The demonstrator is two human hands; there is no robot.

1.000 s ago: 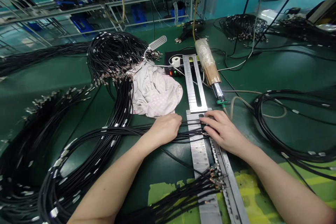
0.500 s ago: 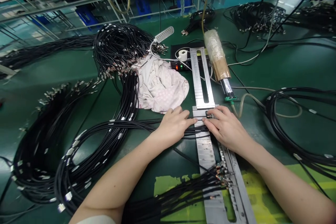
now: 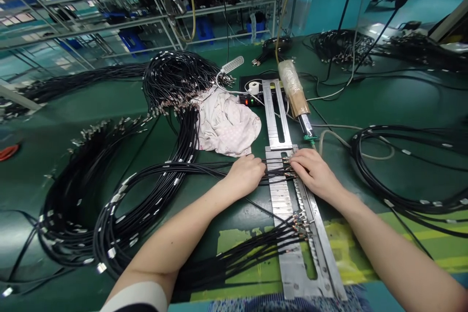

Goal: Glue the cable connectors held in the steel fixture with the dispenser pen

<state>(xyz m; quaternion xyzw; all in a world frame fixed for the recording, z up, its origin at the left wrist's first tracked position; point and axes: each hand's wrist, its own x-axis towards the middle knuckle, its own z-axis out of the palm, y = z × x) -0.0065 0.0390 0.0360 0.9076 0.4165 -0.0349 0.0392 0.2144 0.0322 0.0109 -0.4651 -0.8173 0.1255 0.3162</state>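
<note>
Shifted since the earlier frame, the left hand (image 3: 245,175) draws back from the metal, its once-extended fingers now curled, and a wider gap separates it from the right hand (image 3: 312,168). For the work in hand, the change appears to leave the cable run between the hands more exposed, with only the right hand close to the connector ends.

Thin black cables with small metallic tips (image 3: 278,173) lie side by side across the upper part of a long, silver metal fixture with crosswise grooves and open slots (image 3: 281,199), passing beneath the left hand. That hand is narrow, folded over the cables; its fingertips are hidden, so whether it grips them cannot be told. Right fingers are close together, slightly bent, at the tips along the fixture's right side; contact is likely, but a firm pinch cannot be confirmed.

Nearer the wearer, a second bunch of black cables (image 3: 256,253) crosses the same fixture, untouched. Beyond the left hand lies a crumpled, pale pink cloth (image 3: 232,129); behind the fixture sits a black box with red and green lights (image 3: 252,101). Farther right, a syringe-like tube wrapped in clear film and brown tape (image 3: 293,91) lies beside the fixture. Looped black cable coils flank both arms on the green tabletop (image 3: 329,107).
</note>
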